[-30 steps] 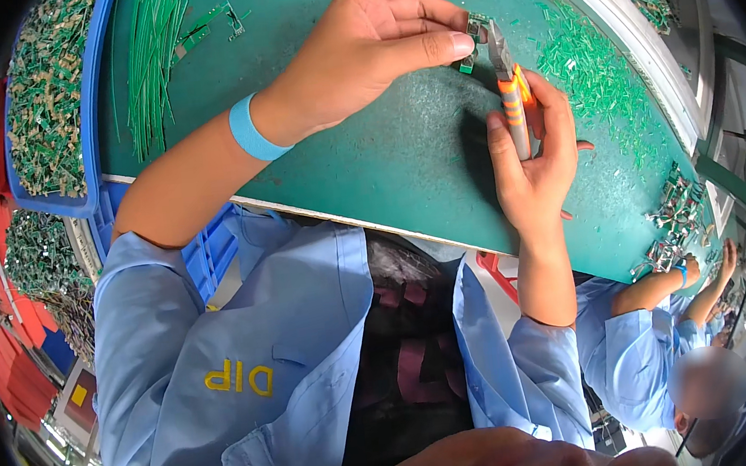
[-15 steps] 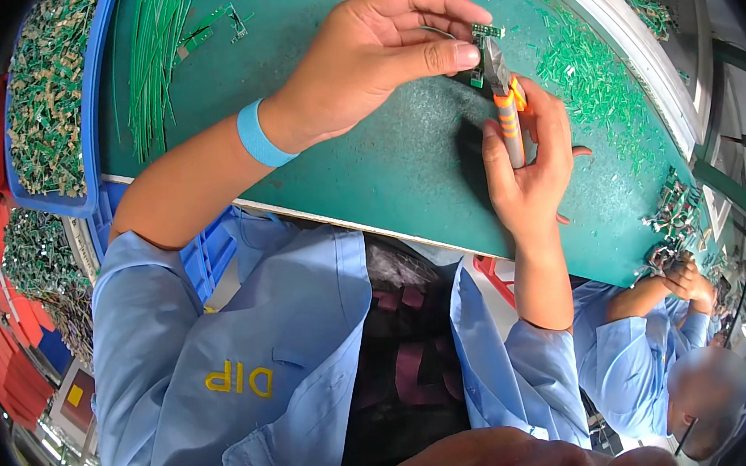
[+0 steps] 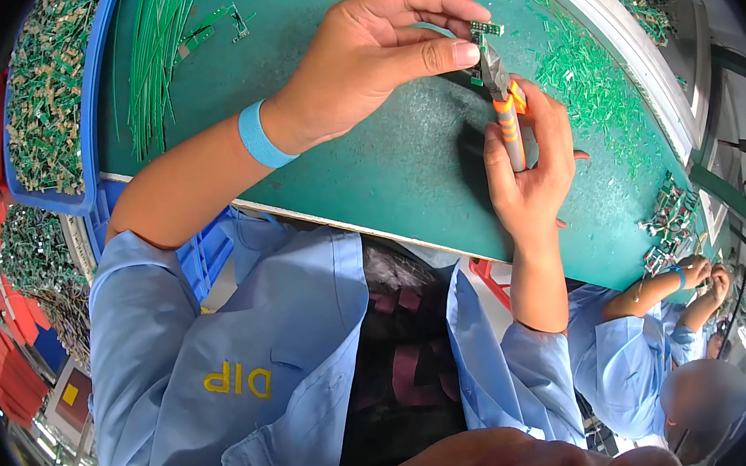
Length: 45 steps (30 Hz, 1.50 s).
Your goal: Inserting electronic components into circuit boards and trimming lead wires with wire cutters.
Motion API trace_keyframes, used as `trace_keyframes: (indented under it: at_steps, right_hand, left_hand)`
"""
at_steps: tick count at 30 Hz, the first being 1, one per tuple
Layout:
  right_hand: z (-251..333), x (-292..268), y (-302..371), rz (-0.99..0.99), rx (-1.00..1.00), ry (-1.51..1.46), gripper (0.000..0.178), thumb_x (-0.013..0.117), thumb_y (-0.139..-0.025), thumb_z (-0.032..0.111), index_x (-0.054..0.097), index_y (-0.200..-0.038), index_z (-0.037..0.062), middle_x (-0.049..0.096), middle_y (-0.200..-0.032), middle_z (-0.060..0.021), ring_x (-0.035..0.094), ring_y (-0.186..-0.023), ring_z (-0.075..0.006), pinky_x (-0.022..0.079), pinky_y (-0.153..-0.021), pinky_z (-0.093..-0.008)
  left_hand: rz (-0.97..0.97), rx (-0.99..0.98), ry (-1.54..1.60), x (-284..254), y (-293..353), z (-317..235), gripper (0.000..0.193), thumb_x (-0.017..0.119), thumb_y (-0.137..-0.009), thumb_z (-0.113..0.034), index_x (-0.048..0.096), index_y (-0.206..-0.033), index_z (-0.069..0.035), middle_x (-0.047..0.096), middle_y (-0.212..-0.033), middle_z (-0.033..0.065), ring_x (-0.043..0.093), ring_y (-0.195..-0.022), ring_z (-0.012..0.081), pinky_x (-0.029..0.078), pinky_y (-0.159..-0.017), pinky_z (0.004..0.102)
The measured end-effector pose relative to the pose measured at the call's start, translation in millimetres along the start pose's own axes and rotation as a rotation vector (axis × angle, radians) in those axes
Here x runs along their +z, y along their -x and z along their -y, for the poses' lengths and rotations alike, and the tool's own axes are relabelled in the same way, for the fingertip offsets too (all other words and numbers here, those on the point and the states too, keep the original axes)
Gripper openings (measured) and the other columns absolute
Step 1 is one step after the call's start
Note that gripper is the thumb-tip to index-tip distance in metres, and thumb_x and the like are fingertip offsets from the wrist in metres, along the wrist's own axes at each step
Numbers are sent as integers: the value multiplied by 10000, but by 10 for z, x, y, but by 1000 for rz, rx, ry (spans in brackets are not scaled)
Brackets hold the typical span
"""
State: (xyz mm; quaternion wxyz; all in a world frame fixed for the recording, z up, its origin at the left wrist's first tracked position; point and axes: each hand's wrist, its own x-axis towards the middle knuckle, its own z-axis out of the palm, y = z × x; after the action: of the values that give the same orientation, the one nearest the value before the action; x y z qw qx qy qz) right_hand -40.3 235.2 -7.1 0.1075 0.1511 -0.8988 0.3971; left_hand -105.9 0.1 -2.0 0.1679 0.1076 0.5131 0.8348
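Observation:
Between thumb and fingertips, my left hand point(image 3: 382, 48) pinches a small green circuit board point(image 3: 486, 30) above the mat. My right hand point(image 3: 534, 150) is wrapped round a pair of cutting pliers point(image 3: 509, 121) with orange and grey handles. The pliers' metal jaws point away from me and lie against the board, close to my left thumb. Part of the board is hidden behind the jaws and thumb, and I cannot tell whether the jaws are closed on it.
A green mat point(image 3: 367, 171) covers the table. Green strips point(image 3: 164, 64) lie at the far left, beside a blue bin point(image 3: 56, 111) of small boards. Green scraps point(image 3: 586, 69) are scattered at the right, inside a white rim point(image 3: 634, 55). A co-worker point(image 3: 627, 352) handles parts at the right.
The pliers' jaws have shifted slightly against the board, while both my hands stay almost in place. At the right, the co-worker's hands have moved away from the pile of parts.

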Motion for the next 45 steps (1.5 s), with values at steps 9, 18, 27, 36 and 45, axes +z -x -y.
trace_keyframes:
  at_steps: [9,18,27,36,45]
  right_hand:
    - [48,-23,14,11,24,72,531,805,-834,-7,672,-1348,-11,731,-1120,-141,677,-932,-265,557,-850,-356]
    - [55,-40,82,25,287,-16,399,866,-924,66,672,-1266,-1,724,-1020,-87,639,-797,-165,541,-761,-292]
    - [0,-42,108,61,192,-577,476,767,-955,-55,548,-1371,17,685,-1085,-94,633,-877,-151,546,-831,-279]
    - [-219,-524,-373,-479,91,-1276,332,637,-999,-7,593,-1315,87,592,-1500,-292,590,-773,-162,475,-647,-270]
    - [-191,-481,-351,-231,357,-924,300,689,-982,-3,606,-1263,62,650,-1428,-289,601,-776,-152,480,-674,-255]
  left_hand:
    - [-13,5,-14,3,26,33,388,725,-993,93,672,-1369,15,720,-1341,127,723,-1126,169,589,-1037,290]
    - [-93,6,6,57,18,81,411,752,-975,89,668,-1371,18,742,-1243,121,719,-1058,150,591,-991,277]
    - [110,-44,-99,178,138,214,434,771,-959,58,681,-1382,13,743,-1124,97,695,-984,139,573,-925,261]
    - [106,-127,-74,204,121,191,380,715,-984,49,690,-1362,12,731,-1104,94,680,-985,134,563,-913,261]
    - [140,-182,-139,163,159,210,324,682,-1003,37,698,-1325,15,732,-1105,89,678,-972,133,561,-898,261]
